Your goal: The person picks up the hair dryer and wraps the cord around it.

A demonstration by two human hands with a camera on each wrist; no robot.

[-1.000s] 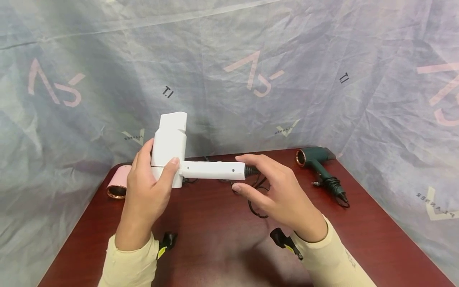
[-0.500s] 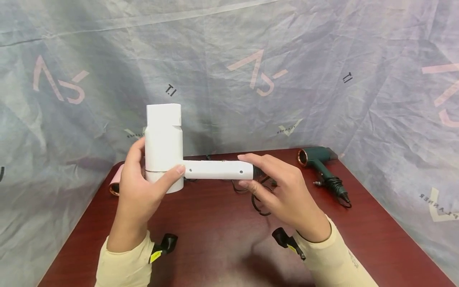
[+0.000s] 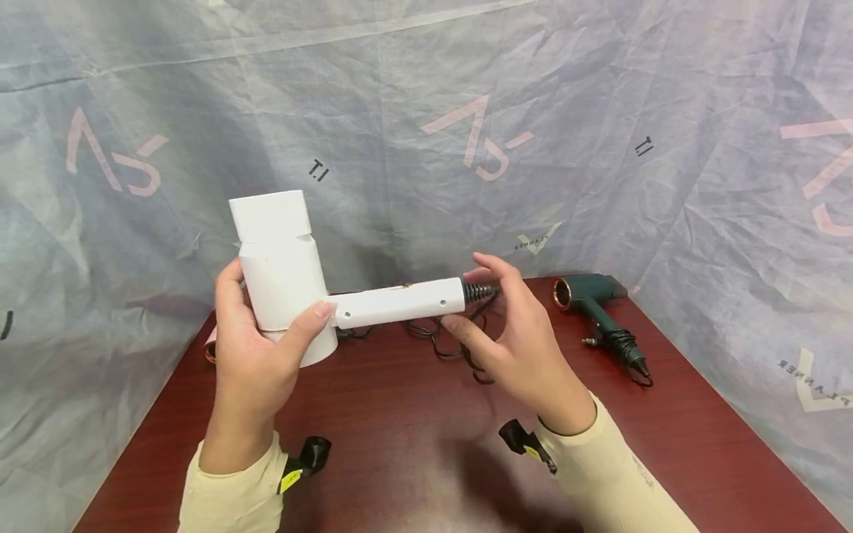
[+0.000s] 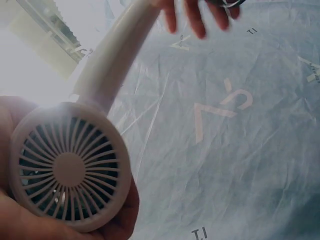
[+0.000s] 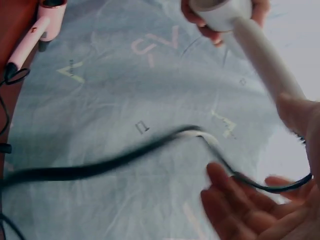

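My left hand (image 3: 256, 374) grips the round body of a white hair dryer (image 3: 283, 285), its thumb near where the handle joins. The dryer is held above the table, its flat nozzle pointing up and away and its handle reaching right. In the left wrist view the slatted rear grille (image 4: 70, 170) faces the camera. At the handle's end my right hand (image 3: 523, 348) is spread, thumb close under the handle and fingers extended past the ribbed cord sleeve (image 3: 477, 293). The black cord (image 5: 100, 167) runs across those fingers in the right wrist view; whether the thumb touches the handle, I cannot tell.
On the dark red table (image 3: 400, 437), a green hair dryer (image 3: 589, 289) lies at the right with its cord wrapped round the handle. A pink hair dryer (image 5: 52, 22) lies at the left, mostly hidden in the head view. Grey printed fabric (image 3: 373, 111) encloses the table.
The white hair dryer has shifted left and turned, its nozzle now leaning left and its handle end raised. My right hand's fingers have spread away from the handle end.
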